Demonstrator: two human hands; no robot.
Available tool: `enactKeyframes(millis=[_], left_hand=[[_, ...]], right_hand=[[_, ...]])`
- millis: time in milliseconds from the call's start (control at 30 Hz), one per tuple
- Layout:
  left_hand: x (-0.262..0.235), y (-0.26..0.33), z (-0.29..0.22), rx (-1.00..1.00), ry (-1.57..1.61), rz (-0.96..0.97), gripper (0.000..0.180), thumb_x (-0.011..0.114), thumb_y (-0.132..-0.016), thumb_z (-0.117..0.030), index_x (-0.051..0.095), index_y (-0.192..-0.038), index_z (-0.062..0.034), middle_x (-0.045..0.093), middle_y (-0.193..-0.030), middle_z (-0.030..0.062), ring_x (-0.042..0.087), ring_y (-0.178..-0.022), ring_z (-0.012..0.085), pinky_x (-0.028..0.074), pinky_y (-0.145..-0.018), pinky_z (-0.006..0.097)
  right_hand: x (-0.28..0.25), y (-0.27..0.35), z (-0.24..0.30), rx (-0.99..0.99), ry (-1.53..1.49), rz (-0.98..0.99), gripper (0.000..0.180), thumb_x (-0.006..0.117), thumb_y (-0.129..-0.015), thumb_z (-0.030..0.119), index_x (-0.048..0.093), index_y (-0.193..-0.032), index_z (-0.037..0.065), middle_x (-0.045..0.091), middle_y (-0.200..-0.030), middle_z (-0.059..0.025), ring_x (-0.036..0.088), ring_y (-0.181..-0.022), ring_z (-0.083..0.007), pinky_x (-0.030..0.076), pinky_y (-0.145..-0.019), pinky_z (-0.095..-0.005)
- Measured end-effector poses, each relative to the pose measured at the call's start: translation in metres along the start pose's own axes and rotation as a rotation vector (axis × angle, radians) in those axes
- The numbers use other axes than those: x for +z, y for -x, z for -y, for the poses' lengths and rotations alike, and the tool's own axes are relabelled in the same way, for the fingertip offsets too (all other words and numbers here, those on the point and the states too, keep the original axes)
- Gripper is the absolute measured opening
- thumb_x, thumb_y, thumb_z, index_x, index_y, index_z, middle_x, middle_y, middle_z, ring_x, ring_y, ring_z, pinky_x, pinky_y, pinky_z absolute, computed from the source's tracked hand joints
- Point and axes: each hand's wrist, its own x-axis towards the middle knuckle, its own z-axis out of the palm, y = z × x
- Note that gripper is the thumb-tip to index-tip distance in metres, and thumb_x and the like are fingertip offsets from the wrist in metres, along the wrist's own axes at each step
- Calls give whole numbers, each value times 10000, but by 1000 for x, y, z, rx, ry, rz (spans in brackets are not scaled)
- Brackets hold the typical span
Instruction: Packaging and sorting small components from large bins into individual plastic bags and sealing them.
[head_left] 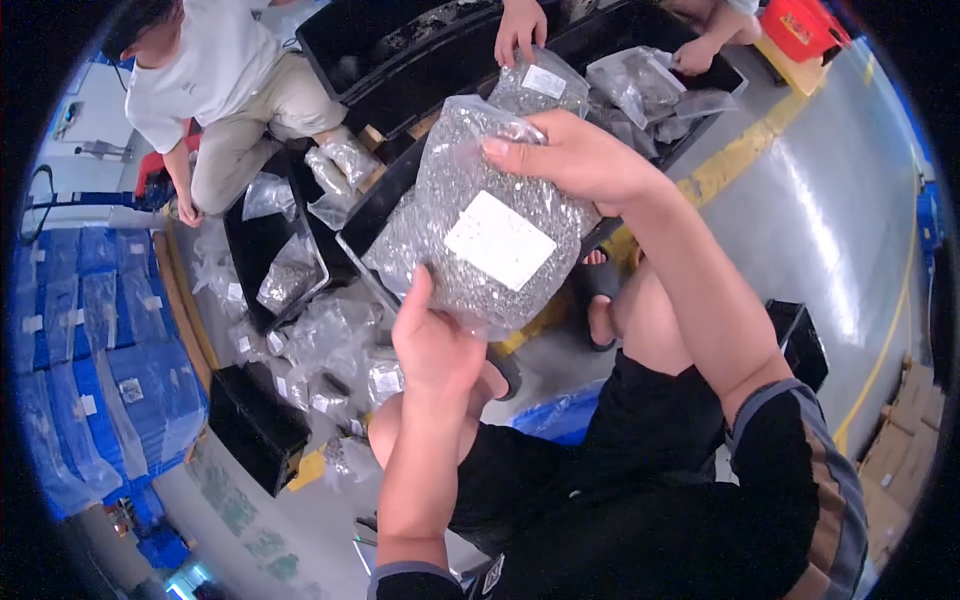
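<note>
A clear plastic bag [455, 215] packed with small shiny metal-looking parts is held up in front of me, a white label [500, 240] on its face. My right hand [575, 160] grips its upper right corner, thumb over the front. At the bottom edge my left hand [435, 340] holds it, thumb on the front and the fingers hidden behind. Below the bag is a black bin [362, 222], partly covered by it. Another labelled bag [545, 85] is just beyond, with another person's hand [520, 30] on it.
Several filled bags [320, 340] lie on the floor at left, beside black bins [255, 425]. A person [215, 80] crouches at the far left. Blue wrapped stacks [100, 350] stand at the left. A far-right hand [693, 57] is by more bags [640, 80]. A red container [800, 30] sits beyond.
</note>
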Motion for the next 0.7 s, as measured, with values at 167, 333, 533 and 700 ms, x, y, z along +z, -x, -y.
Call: enactKeyframes(millis=[167, 333, 533, 700], left_hand=[[-3, -4, -17, -27, 51, 130, 485, 470, -946, -239, 408, -1366, -6, 497, -1368, 126, 453, -1276, 299, 305, -1089, 454], [-1, 1, -25, 22, 6, 140, 501, 489, -907, -138, 387, -1380, -5, 513, -1337, 139, 484, -1237, 308, 367, -1040, 476], [-4, 9, -30, 76, -91, 175, 636, 530, -780, 62, 344, -1386, 14, 504, -1317, 164, 499, -1217, 325, 384, -1029, 475], [-11, 12, -30, 56, -147, 274, 696, 525, -703, 127, 357, -1370, 18, 514, -1298, 163, 490, -1224, 317, 386, -1021, 438]], right_hand=[[3, -9, -1, 58, -189, -18, 367, 587, -951, 292, 605, -1135, -25, 674, -1018, -83, 658, -878, -125, 546, -769, -278], [6, -19, -7, 130, -338, -32, 365, 559, -962, 276, 602, -1153, -32, 680, -1033, -126, 684, -880, -173, 578, -763, -317], [3, -26, -15, 191, -395, -22, 391, 541, -973, 281, 577, -1216, -23, 662, -1082, -123, 667, -925, -160, 564, -798, -302], [6, -28, -11, 211, -412, -15, 397, 542, -972, 287, 577, -1216, -24, 663, -1081, -126, 668, -928, -168, 563, -804, -303]])
